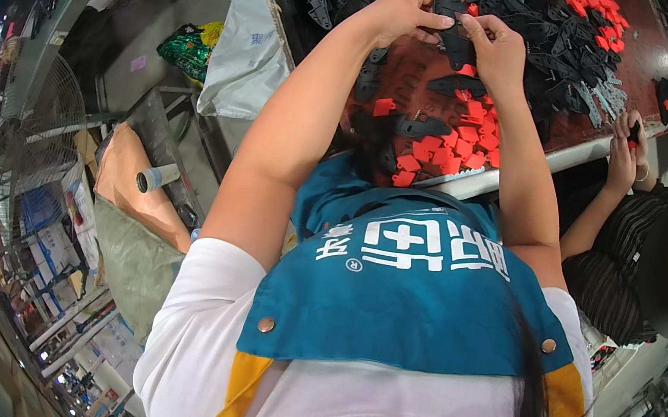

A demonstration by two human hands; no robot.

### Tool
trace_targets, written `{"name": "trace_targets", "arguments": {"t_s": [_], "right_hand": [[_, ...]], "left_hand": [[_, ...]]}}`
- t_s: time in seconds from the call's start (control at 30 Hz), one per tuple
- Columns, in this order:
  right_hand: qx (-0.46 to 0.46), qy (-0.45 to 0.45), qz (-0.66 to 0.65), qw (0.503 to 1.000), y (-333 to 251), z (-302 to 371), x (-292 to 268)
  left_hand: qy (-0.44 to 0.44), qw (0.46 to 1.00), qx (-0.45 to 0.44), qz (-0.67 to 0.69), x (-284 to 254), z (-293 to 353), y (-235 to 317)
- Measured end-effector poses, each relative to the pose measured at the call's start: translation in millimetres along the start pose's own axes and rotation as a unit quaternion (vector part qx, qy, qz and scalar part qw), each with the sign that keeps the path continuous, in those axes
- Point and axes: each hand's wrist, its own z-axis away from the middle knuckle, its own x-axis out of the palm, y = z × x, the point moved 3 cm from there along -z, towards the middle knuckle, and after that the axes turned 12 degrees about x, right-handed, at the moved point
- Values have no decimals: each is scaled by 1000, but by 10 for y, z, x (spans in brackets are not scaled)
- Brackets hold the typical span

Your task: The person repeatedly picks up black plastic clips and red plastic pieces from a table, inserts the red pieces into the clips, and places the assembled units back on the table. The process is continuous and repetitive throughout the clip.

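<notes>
Head view: a black part [457, 46] is held above the dark red tabletop [412, 77], pinched between the fingertips of the left hand [406, 21] and those of the right hand [496, 51]; a heap of black parts [550, 55] is spread beyond and to the right; loose red pieces [466, 133] are scattered nearer the body, between the forearms; more red pieces are piled at the far edge; at right, a small dark object is held in a co-worker's hands [627, 141].
</notes>
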Motion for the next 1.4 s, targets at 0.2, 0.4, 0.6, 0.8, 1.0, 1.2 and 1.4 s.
{"name": "trace_targets", "arguments": {"t_s": [0.2,0.4,0.6,0.8,1.0,1.2,1.4], "right_hand": [[-27,53,91,994,3,-263,-294],[60,219,223,948,751,-967,-1336],[-143,115,343,921,560,-1220,-752],[-277,-47,524,804,391,-1082,345],[-301,-19,572,763,414,-852,156],[-288,35,508,811,552,-950,-135],[-327,12,490,808,446,-1428,283]], "left_hand": [[102,988,31,-110,-22,31,82],[252,923,115,-268,-345,2,11],[304,900,180,-257,-323,59,131],[320,878,180,-308,-341,34,226],[309,875,190,-322,-273,137,384],[291,894,196,-278,-203,205,515],[305,886,183,-297,-258,176,482]]}}
